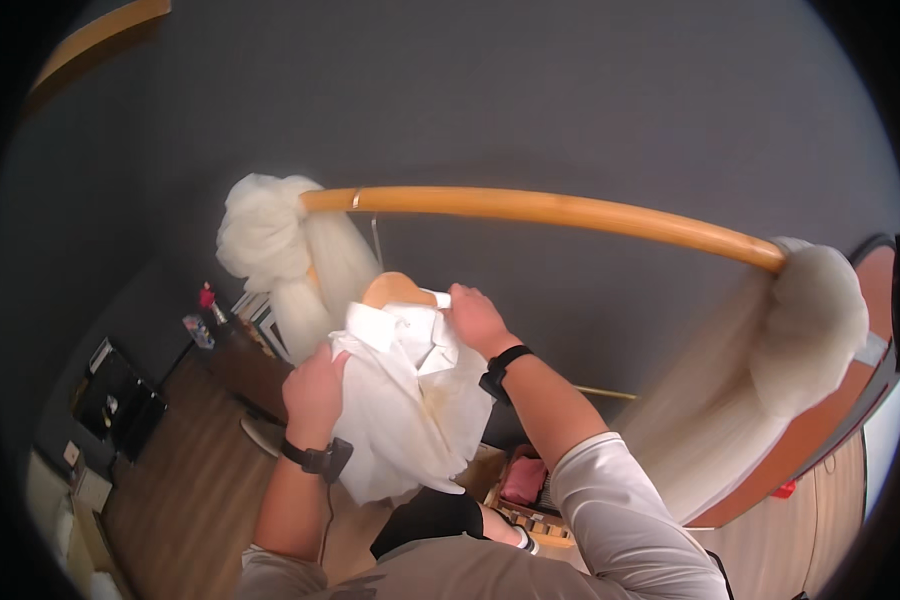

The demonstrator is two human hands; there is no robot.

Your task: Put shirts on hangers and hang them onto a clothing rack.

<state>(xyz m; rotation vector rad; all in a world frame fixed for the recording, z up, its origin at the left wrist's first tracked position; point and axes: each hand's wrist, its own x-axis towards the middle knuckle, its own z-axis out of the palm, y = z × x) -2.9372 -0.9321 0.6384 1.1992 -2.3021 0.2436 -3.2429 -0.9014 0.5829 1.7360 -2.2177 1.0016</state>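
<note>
A white collared shirt [390, 390] hangs in front of me below the wooden rod. Inside its collar shows the top of a light wooden hanger [394, 289]. A thin metal hook [377, 238] runs from the rod down toward it. My left hand [313, 398] is closed on the shirt at its left shoulder. At the collar's right side, my right hand [478, 320] pinches the white cloth. The shirt's lower part falls loosely in folds, and cloth hides most of the hanger.
A curved-looking wooden rod [540, 205] spans the view, with gathered sheer white cloth [265, 230] at its left end and more draped cloth [805, 330] at its right. Below stands an open box with a pink item [523, 481]. A dark cabinet [240, 365] is at left.
</note>
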